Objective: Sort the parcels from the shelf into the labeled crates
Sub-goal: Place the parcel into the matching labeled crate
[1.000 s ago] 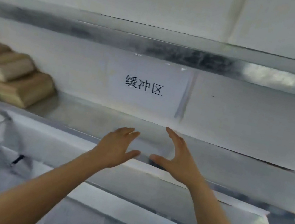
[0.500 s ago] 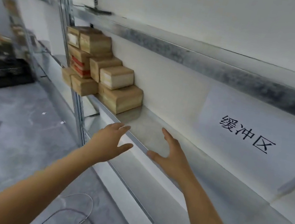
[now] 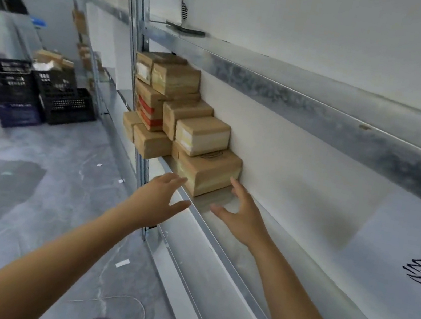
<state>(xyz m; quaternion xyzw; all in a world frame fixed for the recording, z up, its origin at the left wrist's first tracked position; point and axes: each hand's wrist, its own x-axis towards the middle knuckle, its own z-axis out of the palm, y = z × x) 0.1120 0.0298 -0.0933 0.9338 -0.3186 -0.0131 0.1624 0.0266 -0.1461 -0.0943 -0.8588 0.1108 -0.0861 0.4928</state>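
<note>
Taking the nearest parcel off the shelf looks to be your step in hand. Your left hand and right hand hover either side of the low brown parcel at the near end of the stack. That parcel sits on the shelf against the back wall. Each grip is apart, fingers spread and thumb out, holding nothing. The right fingertips are at the parcel's back corner, though this view does not settle whether they touch it. The left fingertips are just beside its front face, at the shelf's front edge.

Mind what rests on it: a white-faced parcel sits on its top, and more boxes rise in tiers behind. Pulling the bottom one straight out would likely bring that one down. Better, I judge, to lift the white-faced parcel first, or to slide the low one out slowly while one palm steadies the load above. Press flat on two opposite faces, not on corners. The black crates stand on the floor well apart from here, so expect a carry; their labels are too small to read
</note>
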